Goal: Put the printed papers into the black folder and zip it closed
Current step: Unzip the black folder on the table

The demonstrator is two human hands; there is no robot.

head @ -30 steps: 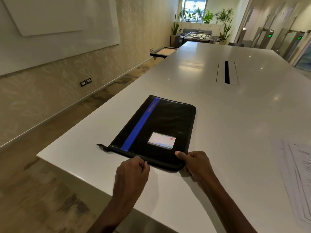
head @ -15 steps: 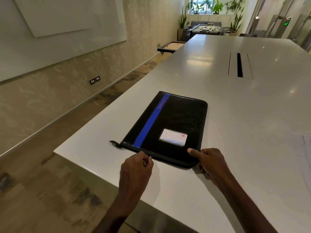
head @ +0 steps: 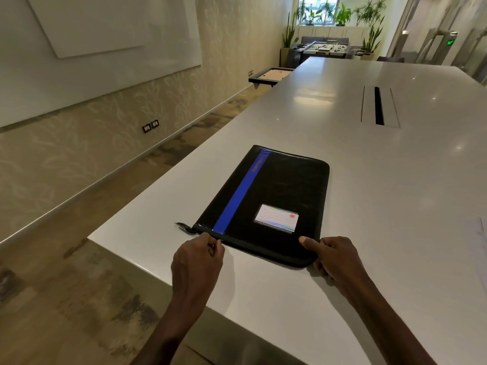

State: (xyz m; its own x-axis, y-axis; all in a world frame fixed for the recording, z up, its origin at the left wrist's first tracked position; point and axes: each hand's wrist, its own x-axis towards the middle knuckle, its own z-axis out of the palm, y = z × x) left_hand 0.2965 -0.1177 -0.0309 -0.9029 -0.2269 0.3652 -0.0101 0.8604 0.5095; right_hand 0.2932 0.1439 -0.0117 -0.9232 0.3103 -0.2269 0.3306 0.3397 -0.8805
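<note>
Head view, nearest first: your left hand [head: 196,262] pinches what appears to be the zip pull at the near edge of the black folder [head: 266,204], fingers curled together on it. Your right hand [head: 333,256] holds the folder's near right corner, thumb laid on top and the other fingers curled at the edge. The folder lies flat and closed on the white table [head: 395,219], close to its near left corner, blue stripe and label window facing up. A zip tail [head: 183,227] sticks out at the folder's near left corner.

Progress, as judged: the printed papers [head: 483,248] lie well apart at the right margin, only a sliver visible, so loading seems not yet done. You appear to be working the zip; whether opening or closing cannot be told.

Farther off, a cable slot [head: 379,106] sits in the tabletop, well clear of your work. Nothing stands between folder and papers.
</note>
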